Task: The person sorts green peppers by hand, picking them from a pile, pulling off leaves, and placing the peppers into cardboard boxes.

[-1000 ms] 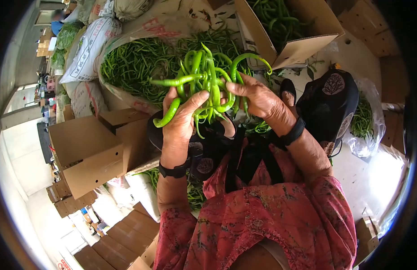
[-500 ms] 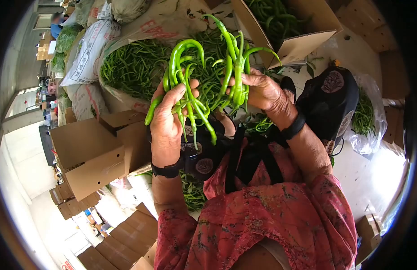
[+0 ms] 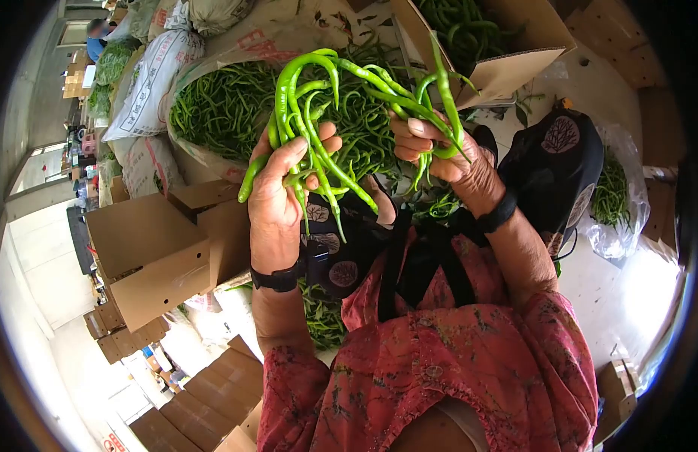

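Observation:
Long, curled green chili peppers [image 3: 290, 94] rise and hang from my left hand [image 3: 277, 181], whose fingers and thumb are wrapped round the bunch. My right hand [image 3: 439, 151] is closed on a second bunch of green chili peppers [image 3: 444, 94], tilted, with tips pointing up and to the left. Some of these reach across towards the left bunch. Both hands are raised over a large open sack [image 3: 194, 83] full of loose green chili peppers [image 3: 224, 109]. The right palm is partly hidden by its fingers and the peppers.
At the upper right stands a cardboard box [image 3: 514, 71] holding more peppers. An open cardboard box [image 3: 157, 260] is at the left. A clear plastic bag [image 3: 616, 233] with peppers lies at the right. Filled white sacks [image 3: 154, 83] are stacked behind; a person [image 3: 96, 41] is far off.
The peppers in my right hand have turned from nearly upright to slanting leftwards, and that hand's fingers have curled over towards me. My left hand keeps its bunch, almost unmoved.

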`<state>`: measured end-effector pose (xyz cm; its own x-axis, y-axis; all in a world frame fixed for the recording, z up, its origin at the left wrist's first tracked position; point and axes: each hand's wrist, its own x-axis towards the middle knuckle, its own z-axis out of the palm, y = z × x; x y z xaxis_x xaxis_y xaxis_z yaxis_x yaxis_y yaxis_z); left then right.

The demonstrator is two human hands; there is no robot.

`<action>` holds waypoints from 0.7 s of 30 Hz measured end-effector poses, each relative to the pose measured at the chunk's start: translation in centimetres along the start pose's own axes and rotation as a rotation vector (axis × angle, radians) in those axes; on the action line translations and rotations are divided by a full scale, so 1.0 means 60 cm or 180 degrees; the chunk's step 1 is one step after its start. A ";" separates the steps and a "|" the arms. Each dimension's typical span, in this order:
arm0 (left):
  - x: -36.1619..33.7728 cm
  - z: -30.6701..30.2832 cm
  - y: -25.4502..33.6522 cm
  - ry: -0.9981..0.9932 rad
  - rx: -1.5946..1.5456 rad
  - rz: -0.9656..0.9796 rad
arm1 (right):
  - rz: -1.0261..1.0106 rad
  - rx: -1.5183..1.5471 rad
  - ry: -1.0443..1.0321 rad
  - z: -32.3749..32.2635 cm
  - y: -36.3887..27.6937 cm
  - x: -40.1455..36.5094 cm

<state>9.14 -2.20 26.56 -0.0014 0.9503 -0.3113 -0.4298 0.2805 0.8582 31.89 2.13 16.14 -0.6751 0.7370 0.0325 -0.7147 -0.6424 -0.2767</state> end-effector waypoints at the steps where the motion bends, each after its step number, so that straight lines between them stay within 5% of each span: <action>1: -0.001 0.002 0.000 0.0018 0.0035 0.0017 | 0.0057 0.0083 0.0019 0.000 0.001 -0.004; 4: -0.003 0.007 -0.002 0.0129 0.0109 0.0036 | 0.0178 0.0256 -0.0026 -0.005 0.005 -0.011; 6: -0.003 0.008 -0.004 0.0213 0.0145 0.0039 | 0.0156 -0.0390 0.0611 0.000 0.009 -0.016; 11: 0.000 0.023 -0.017 0.0054 0.0035 0.0154 | 0.0153 -0.1217 0.0369 0.030 0.016 -0.011; 21: -0.004 0.020 -0.024 -0.0092 -0.0055 0.0028 | 0.0184 -0.0938 0.0623 0.042 -0.007 -0.030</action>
<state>10.87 -2.65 25.86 0.0206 0.9563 -0.2916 -0.4454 0.2699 0.8537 32.97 0.54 18.65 -0.6446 0.7459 -0.1678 -0.5737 -0.6170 -0.5387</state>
